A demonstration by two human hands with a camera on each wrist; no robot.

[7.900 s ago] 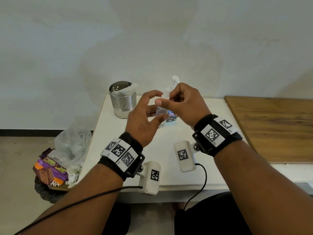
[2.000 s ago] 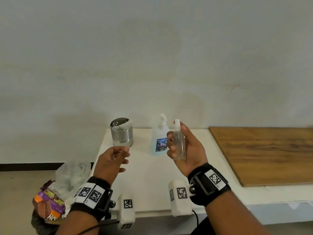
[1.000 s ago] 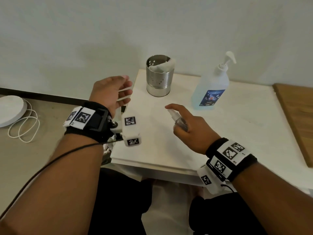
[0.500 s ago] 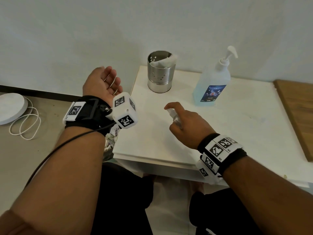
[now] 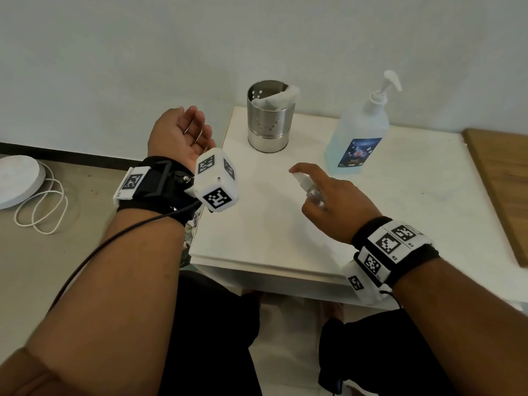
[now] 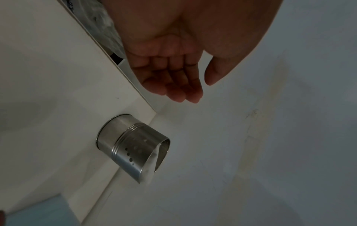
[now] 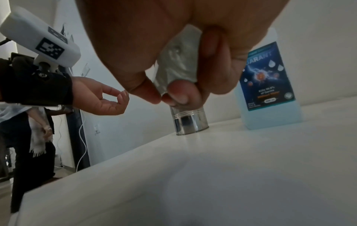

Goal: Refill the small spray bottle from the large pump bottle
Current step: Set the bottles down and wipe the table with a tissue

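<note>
Above the white table [image 5: 285, 238], the right hand [image 5: 340, 207] is gripping the small spray bottle [image 5: 310, 188], its fingers curling round the clear body while the index finger is lying along the top of the white spray head. The bottle is tilting, with its nozzle pointing toward the left hand [image 5: 180, 138]; in the right wrist view the thumb and fingers are wrapping the bottle's clear wall [image 7: 177, 61] from both sides. The left hand is hovering off the table's left edge, palm turned up, fingers loosely extended and holding nothing (the left wrist view is showing the same bare, cupped palm [image 6: 173, 50]). The two hands are staying well apart from one another.

At the back of the table, the large pump bottle [image 5: 360, 130] is standing upright with pale blue liquid and a dark blue label, its white pump head fitted on top. A perforated steel cup [image 5: 270, 118] is standing to its left near the wall, with white tissue [image 5: 281, 97] poking over its rim. A wooden board [image 5: 503, 184] is lying along the table's right side. On the floor at left, a white round device [image 5: 17, 181] is sitting beside a looped white cable [image 5: 43, 207].
</note>
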